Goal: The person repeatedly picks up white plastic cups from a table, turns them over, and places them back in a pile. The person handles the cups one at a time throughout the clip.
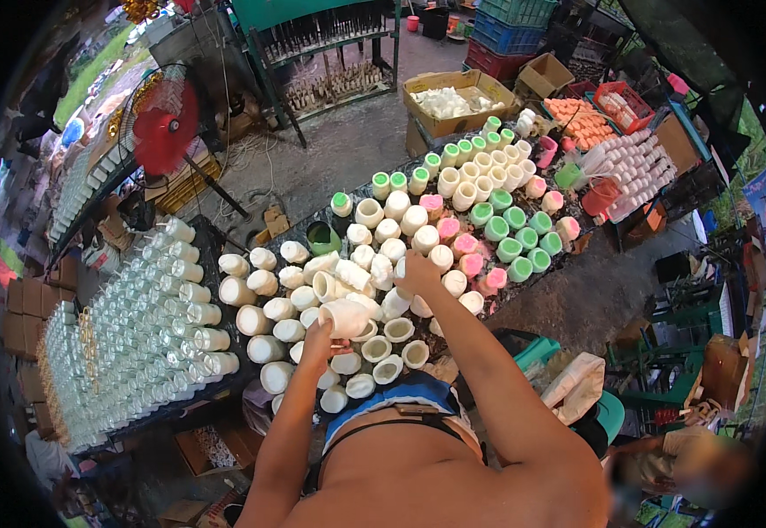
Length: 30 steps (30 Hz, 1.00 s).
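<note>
My left hand point(318, 347) grips a white, hollow plaster-like mould point(350, 319), tilted on its side above the crowded table. My right hand point(416, 275) is farther forward, among the white moulds in the middle. Its fingers are bent and pressed together beside a small whitish piece point(383, 271); whether they hold it is hidden. Between the hands lie more tipped white moulds point(351, 276). Closer to my body, several open moulds point(388, 369) show their hollow tops. A dark green pot point(322, 236) stands beyond, left of the right hand.
Green-topped moulds point(513, 218) and pink-topped ones point(466, 243) stand to the right. Many clear glass jars point(150, 326) crowd the left table. A red fan point(165, 128) stands behind them. A cardboard box point(486, 86) of white pieces sits at the back. Another person point(664, 458) is at lower right.
</note>
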Tool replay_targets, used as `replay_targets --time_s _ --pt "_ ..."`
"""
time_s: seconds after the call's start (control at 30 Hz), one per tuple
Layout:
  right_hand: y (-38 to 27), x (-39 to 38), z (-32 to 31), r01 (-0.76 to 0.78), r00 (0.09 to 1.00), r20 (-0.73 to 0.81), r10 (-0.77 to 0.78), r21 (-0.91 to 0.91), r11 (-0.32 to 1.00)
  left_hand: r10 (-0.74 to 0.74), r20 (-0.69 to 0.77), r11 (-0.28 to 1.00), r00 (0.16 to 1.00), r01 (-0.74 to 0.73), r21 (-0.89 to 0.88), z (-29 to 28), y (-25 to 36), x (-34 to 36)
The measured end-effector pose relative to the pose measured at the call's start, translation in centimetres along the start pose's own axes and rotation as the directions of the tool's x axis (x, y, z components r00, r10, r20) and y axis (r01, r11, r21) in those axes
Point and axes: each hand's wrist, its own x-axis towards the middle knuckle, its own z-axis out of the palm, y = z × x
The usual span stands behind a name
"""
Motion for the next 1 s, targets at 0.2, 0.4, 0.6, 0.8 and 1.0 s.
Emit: replay_targets --time_s 0.2,0.4,0.6,0.8,1.0 --pt "1.7 -3.3 -3.0 0.047 0.980 -0.200 0.003 0.244 0.969 0.080 -0.009 0.995 0.997 -0.079 0.055 1.1 1.5 -0.1" --pt "0.7 -7.5 -10.9 0.031 0.945 -0.319 0.071 0.306 0.951 0.181 0.153 0.965 0.972 -0.205 0.165 8.0 1.8 6.4" --pt "2.2 -11.8 -17.1 0.127 0.887 -0.462 0.032 0.308 0.943 0.246 0.278 0.771 0.929 -0.361 0.524 15.3 1.3 13.8" --pt "2.3 -12.3 -17.8 0.249 0.903 -0.422 -0.076 0.373 0.894 0.377 0.174 0.588 0.910 -0.380 0.714 14.9 -0.1 15.9" --pt "-2.0 -11.0 -14.0 0.320 0.926 -0.340 -0.166 0.468 0.824 0.159 0.427 0.964 0.890 -0.234 0.129 13.7 4.6 3.7"
